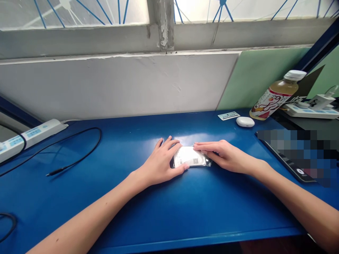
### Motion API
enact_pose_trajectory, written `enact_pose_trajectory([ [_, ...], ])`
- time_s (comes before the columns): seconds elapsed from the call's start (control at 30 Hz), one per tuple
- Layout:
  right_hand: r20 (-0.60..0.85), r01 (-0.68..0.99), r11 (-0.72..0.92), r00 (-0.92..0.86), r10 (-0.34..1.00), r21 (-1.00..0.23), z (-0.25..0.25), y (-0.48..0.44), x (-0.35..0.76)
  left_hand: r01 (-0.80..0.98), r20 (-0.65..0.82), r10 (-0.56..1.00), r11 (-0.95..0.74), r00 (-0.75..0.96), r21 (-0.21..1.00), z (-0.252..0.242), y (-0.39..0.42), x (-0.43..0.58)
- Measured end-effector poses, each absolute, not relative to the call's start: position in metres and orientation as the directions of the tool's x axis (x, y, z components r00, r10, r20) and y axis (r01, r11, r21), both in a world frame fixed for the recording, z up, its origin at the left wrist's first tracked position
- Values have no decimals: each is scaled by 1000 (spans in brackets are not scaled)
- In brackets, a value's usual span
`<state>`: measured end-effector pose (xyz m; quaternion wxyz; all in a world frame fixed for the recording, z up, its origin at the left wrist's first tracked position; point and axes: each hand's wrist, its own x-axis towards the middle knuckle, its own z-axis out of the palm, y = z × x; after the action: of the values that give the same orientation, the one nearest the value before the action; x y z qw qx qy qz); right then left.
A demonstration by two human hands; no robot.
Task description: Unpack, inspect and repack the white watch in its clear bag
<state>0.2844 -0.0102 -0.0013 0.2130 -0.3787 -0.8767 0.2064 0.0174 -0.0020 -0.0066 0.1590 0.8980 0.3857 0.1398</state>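
Note:
A flat white packet [189,156] in clear shiny plastic wrap, with a small square code printed on it, lies on the blue tabletop [169,201]. My left hand [164,160] holds its left end, with the thumb on the near edge, the index finger at the far edge and the other fingers spread over the table. From the other side, my right hand [227,155] has its fingers pressed together and stretched over the far right part of the packet. Crinkled wrap shows at the packet's right end, under that hand. What the right thumb touches is partly hidden.
Left are a white power strip [33,135] and a black cable [99,135]. At right stand a drink bottle [275,97], a white earbud case [245,121], a small card [229,115], a partly blurred dark device [286,158] and another power strip [309,111]. A wall backs the table.

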Motion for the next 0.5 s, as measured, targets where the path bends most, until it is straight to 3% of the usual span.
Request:
enact_pose_trajectory([
  [0.5,209,548,594,-607,767,-589,-4,-6,287,648,114,743,-639,659,415,-6,-2,18],
])
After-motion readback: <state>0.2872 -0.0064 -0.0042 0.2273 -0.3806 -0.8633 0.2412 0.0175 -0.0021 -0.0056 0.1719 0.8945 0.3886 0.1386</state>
